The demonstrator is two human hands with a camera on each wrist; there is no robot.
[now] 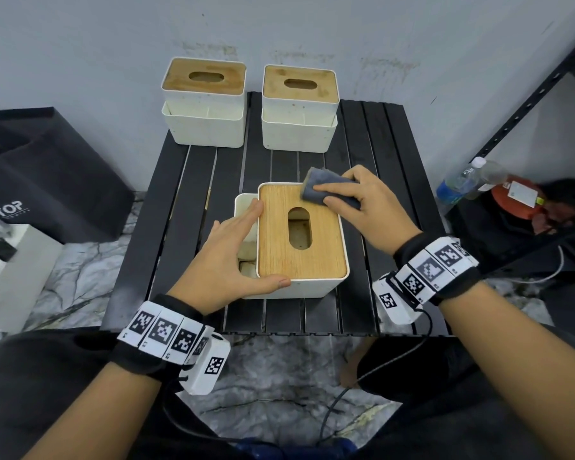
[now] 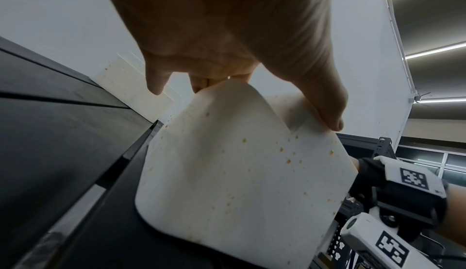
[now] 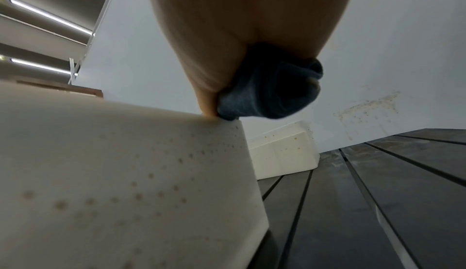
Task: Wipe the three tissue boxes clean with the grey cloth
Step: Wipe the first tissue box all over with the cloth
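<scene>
The nearest tissue box [image 1: 279, 257], white with a wooden slotted lid, stands mid-table; brown specks dot its white sides [image 2: 239, 173] [image 3: 113, 173]. My left hand [image 1: 236, 247] [image 2: 227, 34] rests on its left edge with straight fingers, thumb along the front rim. My right hand [image 1: 362, 200] [image 3: 227, 34] grips the folded grey cloth [image 1: 314, 194] [image 3: 272, 90] and presses it on the lid's far right corner. Two more white tissue boxes, left [image 1: 205, 107] and right [image 1: 299, 111] [image 3: 282, 153], stand at the back of the table with stained wooden lids.
The black slatted table [image 1: 362, 161] stands against a grey wall. A black bag [image 1: 47, 174] and a white device with cables [image 1: 7, 260] lie on the floor at the left. A plastic bottle [image 1: 462, 180], a red object [image 1: 515, 200] and a metal shelf upright [image 1: 528, 104] are at the right.
</scene>
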